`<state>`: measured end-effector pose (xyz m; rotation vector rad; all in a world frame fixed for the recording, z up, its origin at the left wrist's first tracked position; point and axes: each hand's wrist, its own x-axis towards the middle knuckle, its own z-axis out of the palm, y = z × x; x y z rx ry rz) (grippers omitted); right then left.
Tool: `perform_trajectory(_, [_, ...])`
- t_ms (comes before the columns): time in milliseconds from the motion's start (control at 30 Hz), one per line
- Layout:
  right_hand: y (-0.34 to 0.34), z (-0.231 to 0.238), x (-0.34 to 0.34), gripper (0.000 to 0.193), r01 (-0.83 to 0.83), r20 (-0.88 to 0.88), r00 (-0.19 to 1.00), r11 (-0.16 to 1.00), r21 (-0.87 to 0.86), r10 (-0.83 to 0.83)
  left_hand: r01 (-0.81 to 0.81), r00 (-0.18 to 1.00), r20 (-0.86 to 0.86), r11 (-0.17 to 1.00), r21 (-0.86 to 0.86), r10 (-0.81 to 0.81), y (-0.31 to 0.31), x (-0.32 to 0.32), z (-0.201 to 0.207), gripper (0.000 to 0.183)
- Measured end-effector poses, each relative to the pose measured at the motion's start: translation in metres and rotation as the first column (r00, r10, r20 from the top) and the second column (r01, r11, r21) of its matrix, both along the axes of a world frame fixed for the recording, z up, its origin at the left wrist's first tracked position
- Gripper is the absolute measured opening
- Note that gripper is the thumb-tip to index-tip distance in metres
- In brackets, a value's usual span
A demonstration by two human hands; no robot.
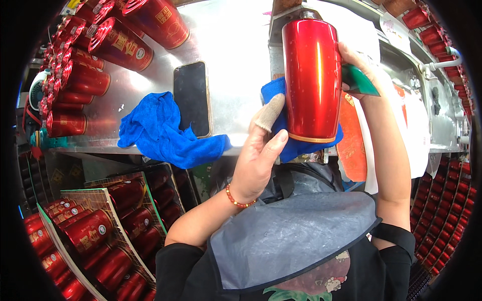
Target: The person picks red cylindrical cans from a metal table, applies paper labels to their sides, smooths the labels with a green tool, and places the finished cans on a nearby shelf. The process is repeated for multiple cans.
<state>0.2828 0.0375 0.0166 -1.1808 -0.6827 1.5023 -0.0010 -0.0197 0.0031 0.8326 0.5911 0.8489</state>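
Head view, near edge of a metal bench (236, 50). Red bottle (311, 83): one, right of centre, between both hands, neck far, base near. Under-cloth (273, 89): blue, behind the bottle, mostly hidden by it, showing at left and at the near end.

Left hand (253, 163): at the bottle's near left side; thumb and a finger in a beige sleeve (270, 114) spread apart; remaining fingers hidden, so their closing cannot be told. Bracelet (233, 200) on the wrist. Right hand (365, 59): at the bottle's right side, fingers against it, a green piece (360, 80) gripped in the same hand.

Surroundings, left: loose cloth (155, 125), blue, crumpled, hanging over the near edge and covering part of the phone (192, 98); standing bottles (120, 45), red, grouped at far left; crate (120, 226), divided, filled with red bottles, near left below the bench.

Surroundings, right: orange sheet (351, 143), just beside the bottle; white sheet (416, 140), partly hidden by the right forearm; stacked bottles (444, 215), red, near right. Apron (286, 236): grey, nearest, in front of the bench.
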Motion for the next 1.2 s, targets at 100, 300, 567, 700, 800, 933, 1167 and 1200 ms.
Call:
perform_trajectory(100, [0.001,0.004,-0.006,0.039,-0.014,0.017,1.0,1.0,0.004,0.014,-0.072,0.968,-0.201,0.931,0.359,0.153,-0.012,-0.006,-0.008,0.048])
perform_trajectory(300, [0.01,-0.017,0.008,0.039,-0.133,-0.079,0.988,0.991,0.031,0.135,0.056,0.831,-0.312,0.489,0.87,0.46,-0.014,-0.017,-0.015,0.033])
perform_trajectory(567, [0.015,0.059,-0.03,0.084,-0.195,0.82,0.553,0.98,-0.044,0.147,0.164,0.83,-0.171,0.061,0.985,0.531,0.012,-0.008,-0.017,0.034])
perform_trajectory(700, [0.02,0.058,-0.008,0.079,-0.308,0.732,0.632,0.949,-0.064,0.254,0.279,0.829,-0.223,-0.034,0.96,0.513,0.027,-0.013,-0.007,0.034])
perform_trajectory(800, [0.013,0.025,0.004,0.061,-0.347,0.309,0.89,0.938,-0.023,0.337,0.334,0.804,-0.235,-0.088,0.938,0.547,0.028,-0.022,-0.004,0.033])
perform_trajectory(933, [0.018,0.022,-0.007,0.075,-0.293,0.477,0.845,0.955,0.038,0.241,0.415,0.809,-0.289,-0.15,0.897,0.511,0.035,-0.016,0.013,0.035])
perform_trajectory(1167, [-0.005,0.079,0.009,0.083,-0.174,0.828,0.523,0.976,-0.128,0.202,0.506,0.815,-0.355,-0.264,0.821,0.458,0.042,0.028,0.049,0.038])
perform_trajectory(1200, [-0.018,0.077,0.032,0.075,-0.165,0.832,0.525,0.981,-0.106,0.179,0.427,0.832,-0.286,-0.221,0.877,0.475,0.038,0.028,0.037,0.04])
